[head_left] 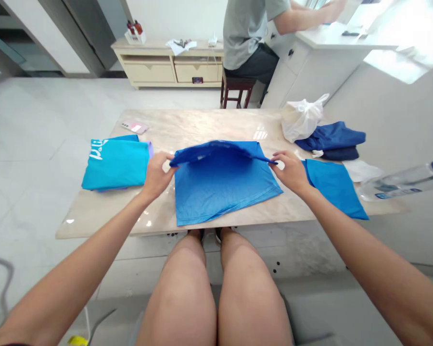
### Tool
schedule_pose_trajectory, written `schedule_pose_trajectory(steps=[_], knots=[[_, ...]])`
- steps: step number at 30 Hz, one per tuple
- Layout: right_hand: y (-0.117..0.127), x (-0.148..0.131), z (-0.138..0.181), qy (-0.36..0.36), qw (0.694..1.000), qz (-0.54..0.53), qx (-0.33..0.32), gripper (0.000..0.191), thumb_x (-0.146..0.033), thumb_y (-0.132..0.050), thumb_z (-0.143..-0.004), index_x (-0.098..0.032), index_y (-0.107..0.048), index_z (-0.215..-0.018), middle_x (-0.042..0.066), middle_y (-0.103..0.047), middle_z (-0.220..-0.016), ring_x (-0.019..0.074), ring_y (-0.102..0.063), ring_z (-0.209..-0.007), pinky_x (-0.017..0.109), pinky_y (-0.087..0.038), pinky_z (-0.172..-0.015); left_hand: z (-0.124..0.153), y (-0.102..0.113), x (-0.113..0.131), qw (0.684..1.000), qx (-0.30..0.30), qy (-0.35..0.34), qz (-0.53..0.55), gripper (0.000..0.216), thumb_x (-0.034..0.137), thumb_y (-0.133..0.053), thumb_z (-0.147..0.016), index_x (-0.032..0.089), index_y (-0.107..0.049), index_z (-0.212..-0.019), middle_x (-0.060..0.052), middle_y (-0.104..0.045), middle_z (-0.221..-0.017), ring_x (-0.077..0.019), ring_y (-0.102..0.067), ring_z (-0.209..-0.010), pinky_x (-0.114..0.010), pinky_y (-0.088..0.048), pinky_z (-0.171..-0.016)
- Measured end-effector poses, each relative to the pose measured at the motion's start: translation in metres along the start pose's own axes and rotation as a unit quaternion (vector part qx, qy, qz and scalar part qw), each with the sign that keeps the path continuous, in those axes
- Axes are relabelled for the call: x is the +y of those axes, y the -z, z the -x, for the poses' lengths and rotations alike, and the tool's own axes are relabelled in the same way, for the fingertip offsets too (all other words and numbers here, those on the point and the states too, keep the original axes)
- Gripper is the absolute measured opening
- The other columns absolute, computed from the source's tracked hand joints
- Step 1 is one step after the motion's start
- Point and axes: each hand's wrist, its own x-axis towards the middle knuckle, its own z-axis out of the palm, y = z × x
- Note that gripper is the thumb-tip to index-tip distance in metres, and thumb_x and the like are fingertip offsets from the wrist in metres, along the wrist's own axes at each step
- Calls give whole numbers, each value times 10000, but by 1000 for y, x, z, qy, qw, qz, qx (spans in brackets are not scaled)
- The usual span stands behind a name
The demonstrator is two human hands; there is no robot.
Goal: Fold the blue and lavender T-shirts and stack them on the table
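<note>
Okay, both our hands have hold of the blue cloth [216, 192]: left hand [159, 175] pinches one end of its raised edge, right hand [290, 172] pinches the other. Edge bows up between them, rest of the cloth lies spread mid-bench [94, 216], near side toward our legs [216, 288]. Just left of our left hand: folded turquoise stack [117, 166], white lettering on top, pink phone [134, 127] beyond it. By our right hand: folded blue piece [334, 187], then navy garments [332, 137], white plastic bag [303, 120], clear bottle [400, 185]. Across the room, a person [245, 33] sits on a stool [239, 84]
</note>
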Motion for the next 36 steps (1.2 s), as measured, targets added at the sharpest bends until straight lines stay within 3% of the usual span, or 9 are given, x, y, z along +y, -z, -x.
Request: schedule_pose_trajectory(steps=[3,5,9,15,19,24,28,32,36], knots=[[-17,22,36,-21,996,38,-72,235,-107,-635,-887,-206,-794,-1029,136,-739,-1203,324,-665,-1196,457,-499,-1107,60,-12,-2,992,-123,14,-26,133,179,-656,-894,252,-695,-998,-56,-799,-1115,-283,-702,-1142,-460,-529,-1076],[-21,30,45,-30,995,49,-80,267,-107,-621,-882,-201,-802,-1056,139,-732,-1191,327,-657,-1193,451,-494,-1107,80,-13,-1,987,-159,-1,-36,257,86,-589,-837,258,-715,-980,-54,-809,-1118,-281,-705,-1160,-463,-514,-1087],[-16,35,51,-44,995,54,-69,256,-142,-618,-922,-189,-791,-1105,140,-727,-1174,313,-660,-1165,422,-506,-1084,96,-4,7,982,-176,-35,-53,339,40,-549,-809,266,-733,-984,-49,-817,-1121,-275,-709,-1156,-458,-497,-1075],[-3,30,82,-74,981,106,-147,217,-222,-623,-1003,-180,-774,-1154,151,-730,-1242,297,-670,-1202,377,-506,-1066,110,19,25,958,-262,-72,-97,220,174,-603,-954,283,-760,-1062,-72,-804,-1231,-304,-692,-1220,-480,-494,-1078],[6,7,102,-113,972,130,-162,352,-393,-621,-1077,-136,-736,-1288,191,-723,-1286,314,-662,-1240,382,-494,-1078,109,39,47,952,-269,-13,-143,244,294,-657,-962,273,-763,-1181,-115,-776,-1308,-344,-686,-1272,-470,-528,-1065],[7,-37,118,-129,960,151,-198,521,-499,-638,-1068,-204,-675,-1496,217,-620,-1510,386,-588,-1360,461,-477,-1114,92,69,96,914,-387,13,-124,374,456,-594,-1010,242,-767,-1263,-123,-794,-1340,-322,-744,-1213,-371,-563,-972],[25,-41,123,-116,944,190,-242,393,-428,-592,-1089,-184,-768,-1341,234,-694,-1416,378,-614,-1335,484,-490,-1094,74,89,133,875,-468,6,-121,483,561,-574,-1008,243,-770,-1314,-110,-817,-1307,-309,-773,-1130,-338,-561,-886],[52,-25,106,-137,928,194,-286,343,-389,-604,-1076,-156,-839,-984,199,-798,-1055,326,-744,-1080,395,-545,-948,56,80,157,868,-474,-17,-149,497,578,-634,-975,264,-768,-1336,-104,-813,-1322,-315,-767,-1162,-333,-568,-904],[45,-30,82,-107,939,178,-272,330,-272,-554,-1077,-121,-798,-1240,205,-771,-1246,296,-728,-1184,349,-534,-998,52,43,164,868,-457,-25,-191,502,500,-629,-1004,220,-714,-1412,-174,-732,-1450,-363,-704,-1318,-396,-579,-1003]])
